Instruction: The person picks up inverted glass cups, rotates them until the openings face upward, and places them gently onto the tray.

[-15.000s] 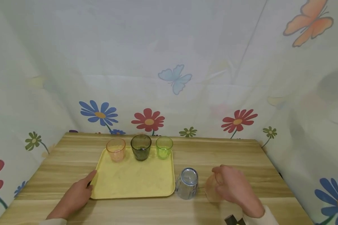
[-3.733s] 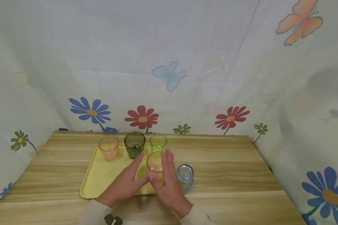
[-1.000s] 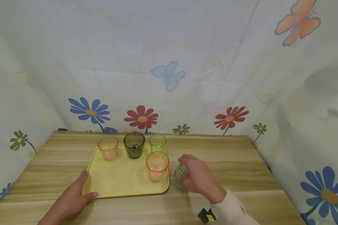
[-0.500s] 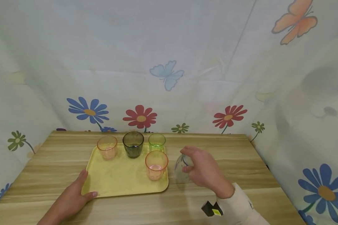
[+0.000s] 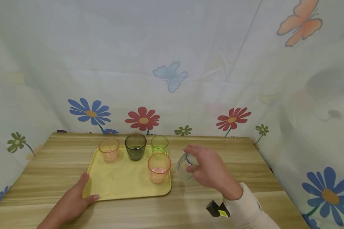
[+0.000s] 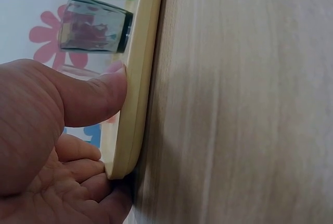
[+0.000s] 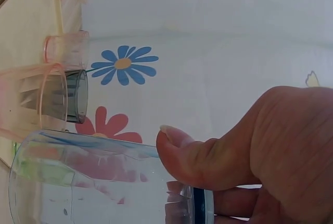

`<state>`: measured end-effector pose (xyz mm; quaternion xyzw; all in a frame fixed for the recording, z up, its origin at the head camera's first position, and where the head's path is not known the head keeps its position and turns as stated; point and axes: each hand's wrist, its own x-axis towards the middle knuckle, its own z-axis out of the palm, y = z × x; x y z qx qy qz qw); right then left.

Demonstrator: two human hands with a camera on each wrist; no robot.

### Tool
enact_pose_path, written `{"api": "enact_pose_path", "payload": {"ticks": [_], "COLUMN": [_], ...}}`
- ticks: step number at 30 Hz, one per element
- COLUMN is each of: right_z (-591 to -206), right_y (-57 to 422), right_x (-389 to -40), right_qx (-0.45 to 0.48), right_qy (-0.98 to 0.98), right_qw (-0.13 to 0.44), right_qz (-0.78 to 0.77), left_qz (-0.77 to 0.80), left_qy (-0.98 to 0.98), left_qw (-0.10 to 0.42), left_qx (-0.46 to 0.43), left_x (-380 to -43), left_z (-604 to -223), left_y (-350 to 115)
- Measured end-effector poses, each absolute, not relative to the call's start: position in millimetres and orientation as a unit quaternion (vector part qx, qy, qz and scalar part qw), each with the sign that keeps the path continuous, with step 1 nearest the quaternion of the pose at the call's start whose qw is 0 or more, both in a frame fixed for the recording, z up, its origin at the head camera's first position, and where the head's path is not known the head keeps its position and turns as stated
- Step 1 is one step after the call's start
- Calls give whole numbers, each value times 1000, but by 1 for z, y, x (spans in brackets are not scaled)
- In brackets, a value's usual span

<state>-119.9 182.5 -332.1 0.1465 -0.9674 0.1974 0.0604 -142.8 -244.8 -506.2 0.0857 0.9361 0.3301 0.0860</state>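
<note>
My right hand (image 5: pixel 210 168) grips a clear glass (image 5: pixel 182 168) by its base, just to the right of the yellow tray (image 5: pixel 120 183). Bottom up and tilted, the glass hangs over the table; in the right wrist view the thumb presses its side near the blue-tinted base (image 7: pixel 202 206). At the tray's near left corner, my left hand (image 5: pixel 73 202) holds the rim, thumb along the near edge and fingers around the corner. A pinkish-orange glass (image 5: pixel 159 168) stands upright on the tray's right side.
Along the tray's back edge stand an orange glass (image 5: pixel 109 151), a dark grey-green glass (image 5: pixel 135 148) and a light green glass (image 5: pixel 159 143), all upright. The wooden table (image 5: pixel 232 152) meets a flower-printed cloth (image 5: pixel 189 105) at the back and sides.
Earlier the pinkish-orange glass was in my right hand right of the tray; both hands then set it on the tray. My right hand has since gripped the upside-down clear glass and raised it.
</note>
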Motion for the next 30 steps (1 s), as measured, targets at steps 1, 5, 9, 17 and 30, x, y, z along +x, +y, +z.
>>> {"api": "enact_pose_path", "payload": {"ticks": [1, 5, 9, 17, 30], "right_z": [-331, -325, -319, -311, -301], "right_y": [183, 183, 183, 183, 181], "right_x": [-120, -121, -122, -123, -125], "right_qx": [147, 159, 167, 171, 174], "right_qy": [-968, -966, -966, -966, -968], "right_qw": [60, 68, 71, 75, 72], "right_qz": [197, 193, 187, 179, 164], "left_qz": [330, 326, 320, 310, 313], "left_qy": [936, 937, 939, 943, 942], "left_qw": [90, 98, 93, 90, 94], "left_qx": [84, 81, 83, 82, 82], "left_x": [-143, -145, -146, -146, -144], "left_z": [-507, -507, -504, -503, -504], "left_y": [-245, -246, -246, -244, -245]}}
